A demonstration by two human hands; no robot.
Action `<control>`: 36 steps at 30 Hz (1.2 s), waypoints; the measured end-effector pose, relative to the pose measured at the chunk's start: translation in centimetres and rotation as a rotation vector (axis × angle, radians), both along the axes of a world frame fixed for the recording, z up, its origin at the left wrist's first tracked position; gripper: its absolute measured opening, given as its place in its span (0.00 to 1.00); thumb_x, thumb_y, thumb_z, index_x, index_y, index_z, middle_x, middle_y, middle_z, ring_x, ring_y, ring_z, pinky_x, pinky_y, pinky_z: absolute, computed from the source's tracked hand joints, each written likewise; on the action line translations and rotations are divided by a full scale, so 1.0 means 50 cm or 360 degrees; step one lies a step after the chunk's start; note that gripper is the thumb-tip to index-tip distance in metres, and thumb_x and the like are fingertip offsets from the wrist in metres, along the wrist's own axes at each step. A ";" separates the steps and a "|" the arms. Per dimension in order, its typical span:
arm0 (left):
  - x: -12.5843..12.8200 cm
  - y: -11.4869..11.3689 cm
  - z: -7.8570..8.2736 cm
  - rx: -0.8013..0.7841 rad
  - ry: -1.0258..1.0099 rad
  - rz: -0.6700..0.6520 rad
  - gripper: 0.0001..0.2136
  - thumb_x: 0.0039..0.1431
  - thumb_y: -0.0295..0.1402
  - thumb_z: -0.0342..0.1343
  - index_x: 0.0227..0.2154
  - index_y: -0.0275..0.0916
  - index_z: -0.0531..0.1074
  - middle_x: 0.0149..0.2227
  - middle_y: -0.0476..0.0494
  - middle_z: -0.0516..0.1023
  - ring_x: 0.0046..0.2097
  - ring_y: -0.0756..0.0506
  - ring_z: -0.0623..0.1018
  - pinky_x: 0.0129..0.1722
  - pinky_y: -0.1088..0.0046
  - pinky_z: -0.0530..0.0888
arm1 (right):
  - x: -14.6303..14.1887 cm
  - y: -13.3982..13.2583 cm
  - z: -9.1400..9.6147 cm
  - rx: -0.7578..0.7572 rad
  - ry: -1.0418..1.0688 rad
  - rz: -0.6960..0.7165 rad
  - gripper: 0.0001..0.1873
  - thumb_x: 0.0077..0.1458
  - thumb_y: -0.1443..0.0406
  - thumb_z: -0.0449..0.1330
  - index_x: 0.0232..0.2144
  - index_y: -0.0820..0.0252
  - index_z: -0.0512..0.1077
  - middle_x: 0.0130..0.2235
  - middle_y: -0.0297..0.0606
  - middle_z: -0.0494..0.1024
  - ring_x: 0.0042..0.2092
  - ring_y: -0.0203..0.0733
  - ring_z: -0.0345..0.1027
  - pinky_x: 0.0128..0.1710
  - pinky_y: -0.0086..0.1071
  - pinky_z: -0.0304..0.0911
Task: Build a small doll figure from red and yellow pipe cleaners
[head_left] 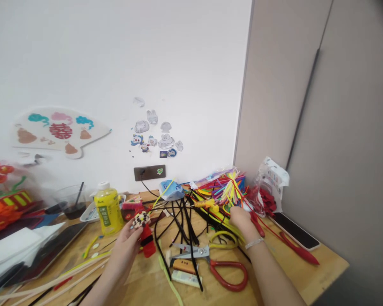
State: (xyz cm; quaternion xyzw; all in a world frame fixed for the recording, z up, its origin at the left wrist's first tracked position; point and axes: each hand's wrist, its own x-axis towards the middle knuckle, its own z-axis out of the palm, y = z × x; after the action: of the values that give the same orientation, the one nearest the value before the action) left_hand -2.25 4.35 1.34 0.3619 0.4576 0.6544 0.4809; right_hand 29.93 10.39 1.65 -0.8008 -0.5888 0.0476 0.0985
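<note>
My left hand point(127, 239) is closed round a small pipe-cleaner figure point(144, 231) with a white-and-black head and a red body, held just above the wooden table point(322, 267). My right hand point(241, 221) reaches into a heap of coloured pipe cleaners point(226, 191) at the back right, its fingers curled among red and yellow strands; what they hold is hidden. Black pipe cleaners point(178, 221) sprawl between the two hands. Red-handled scissors point(210, 259) lie in front of my right forearm.
A yellow bottle point(107, 209) stands left of the figure, with a bowl point(72, 202) and a tablet point(47, 250) further left. A phone point(295, 231) and a bag of red pieces point(268, 191) sit at the right edge. Long sticks point(51, 282) lie at front left.
</note>
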 end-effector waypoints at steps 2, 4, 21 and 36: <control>0.001 -0.003 -0.001 -0.0026 0.0041 -0.0019 0.20 0.49 0.24 0.54 0.46 0.39 0.62 0.26 0.48 0.77 0.27 0.47 0.78 0.25 0.76 0.72 | 0.000 0.001 -0.011 -0.0074 -0.0018 0.0033 0.05 0.43 0.72 0.63 0.28 0.66 0.74 0.35 0.48 0.77 0.39 0.48 0.72 0.34 0.33 0.63; 0.001 -0.005 -0.001 -0.0031 0.0064 -0.0026 0.20 0.48 0.24 0.54 0.46 0.39 0.62 0.25 0.48 0.77 0.26 0.47 0.78 0.25 0.77 0.71 | -0.003 0.004 -0.015 -0.0107 -0.0028 0.0051 0.06 0.49 0.68 0.61 0.31 0.65 0.73 0.36 0.42 0.77 0.39 0.43 0.71 0.38 0.35 0.64; 0.007 -0.007 0.009 -0.0072 0.0006 0.0040 0.16 0.47 0.22 0.55 0.40 0.42 0.66 0.27 0.51 0.76 0.26 0.49 0.77 0.25 0.77 0.72 | 0.016 -0.012 0.044 0.0799 0.0444 0.0161 0.11 0.48 0.67 0.54 0.20 0.64 0.73 0.29 0.48 0.76 0.35 0.44 0.69 0.36 0.31 0.57; 0.026 -0.021 0.017 -0.0034 -0.0193 -0.0195 0.21 0.39 0.26 0.62 0.41 0.37 0.68 0.31 0.46 0.78 0.29 0.46 0.78 0.31 0.74 0.73 | -0.024 -0.025 0.061 0.1651 0.1872 0.0546 0.18 0.52 0.52 0.51 0.30 0.62 0.69 0.34 0.40 0.73 0.37 0.39 0.67 0.39 0.33 0.62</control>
State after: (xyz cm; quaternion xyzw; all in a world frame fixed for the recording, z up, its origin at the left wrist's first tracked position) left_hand -0.93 3.29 2.17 0.3437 0.4116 0.6396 0.5508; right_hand 28.73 9.14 4.71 -0.3950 -0.5024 0.1966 0.7436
